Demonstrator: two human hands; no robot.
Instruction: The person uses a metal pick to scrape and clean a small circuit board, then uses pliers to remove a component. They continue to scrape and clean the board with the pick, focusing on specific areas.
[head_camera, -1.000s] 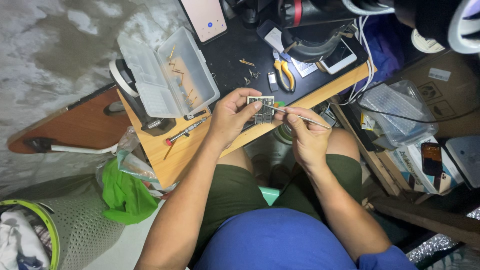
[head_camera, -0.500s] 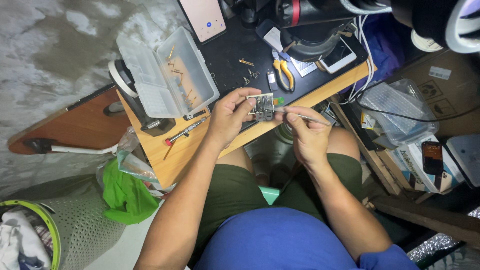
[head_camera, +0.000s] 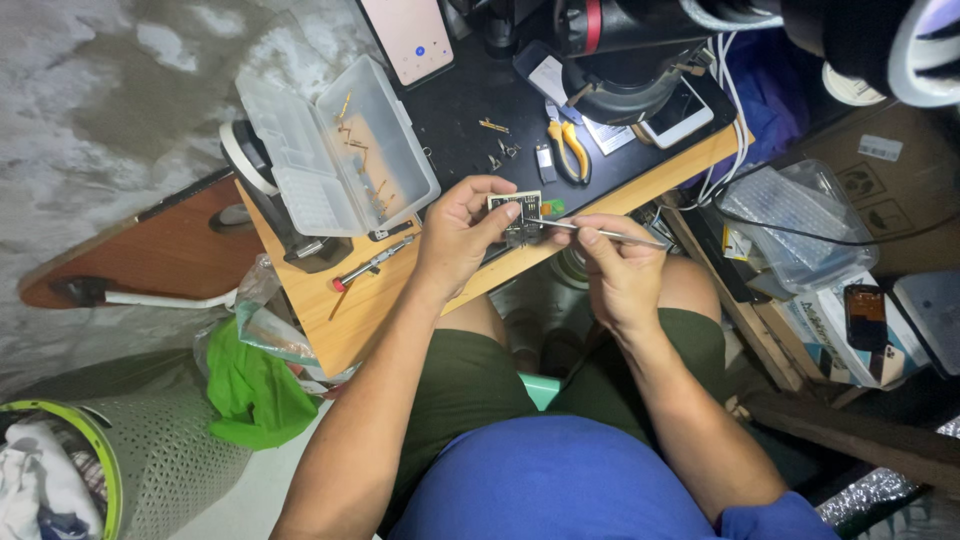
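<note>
Circuit board (head_camera: 517, 211), small and dark, sat pinched in the left hand (head_camera: 462, 232) above the near edge of the desk (head_camera: 340, 310), grip closed on its left side. Right hand (head_camera: 617, 270) held thin metal tweezers (head_camera: 590, 232), grip narrow around the shaft, tip at the board's right edge. Compared with a second ago, board was raised slightly off the desk and turned more toward the camera, and tweezers tip moved from beside it to touching it; likely the probing or picking of a part had begun. Clear parts box (head_camera: 335, 150) lay open far left, yellow-handled pliers (head_camera: 565, 145) far behind, red-tipped screwdriver (head_camera: 370, 265) left of the hands.
</note>
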